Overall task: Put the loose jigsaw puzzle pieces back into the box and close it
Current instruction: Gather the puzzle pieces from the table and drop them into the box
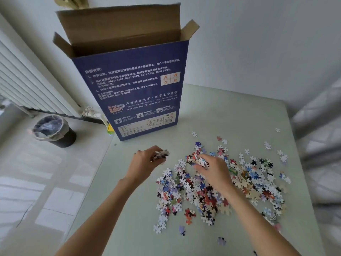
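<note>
Head view: bin [53, 130] beside table [230, 111]

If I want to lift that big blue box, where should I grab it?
Probably by its two narrow side edges, about halfway up, one hand coming in from each side. The blue box stands upright on the table, tall and thin, so it could tip over. Its top flaps are open and loose, so they would likely bend if you pulled on them.
</note>
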Motion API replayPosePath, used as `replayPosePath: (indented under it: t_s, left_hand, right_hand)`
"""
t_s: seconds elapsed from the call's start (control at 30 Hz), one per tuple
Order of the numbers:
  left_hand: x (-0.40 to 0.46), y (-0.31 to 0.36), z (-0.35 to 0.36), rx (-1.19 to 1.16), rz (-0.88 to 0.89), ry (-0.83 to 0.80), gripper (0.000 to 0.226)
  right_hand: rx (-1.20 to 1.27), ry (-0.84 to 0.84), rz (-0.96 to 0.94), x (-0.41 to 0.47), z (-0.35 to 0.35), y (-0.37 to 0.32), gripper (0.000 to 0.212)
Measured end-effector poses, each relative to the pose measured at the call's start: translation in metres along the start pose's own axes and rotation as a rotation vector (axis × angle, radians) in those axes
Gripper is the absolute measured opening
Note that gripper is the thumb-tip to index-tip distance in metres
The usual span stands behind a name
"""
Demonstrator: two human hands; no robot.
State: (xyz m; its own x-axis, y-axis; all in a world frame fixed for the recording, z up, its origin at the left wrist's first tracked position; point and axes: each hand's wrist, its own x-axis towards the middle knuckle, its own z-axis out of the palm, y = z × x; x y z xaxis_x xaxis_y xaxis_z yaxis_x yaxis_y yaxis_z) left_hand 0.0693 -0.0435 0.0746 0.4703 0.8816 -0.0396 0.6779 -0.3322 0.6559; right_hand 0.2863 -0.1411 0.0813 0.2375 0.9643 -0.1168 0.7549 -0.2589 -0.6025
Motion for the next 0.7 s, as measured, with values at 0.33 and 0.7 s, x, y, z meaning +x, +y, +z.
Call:
replayPosePath:
  t_s: [0.33, 0.7]
  left_hand:
    - [0.083, 0.089, -0.19, 0.141, 0.409, 0.533, 0.026]
    - [0.143, 0.086, -0.234, 0.251, 0.266, 0.523, 0.026]
  right_hand:
    - [0.486, 0.075, -0.204, 0.075, -0.108, -0.099, 0.02]
    - [0.427, 0.233, -0.461, 0.181, -0.181, -0.193, 0.02]
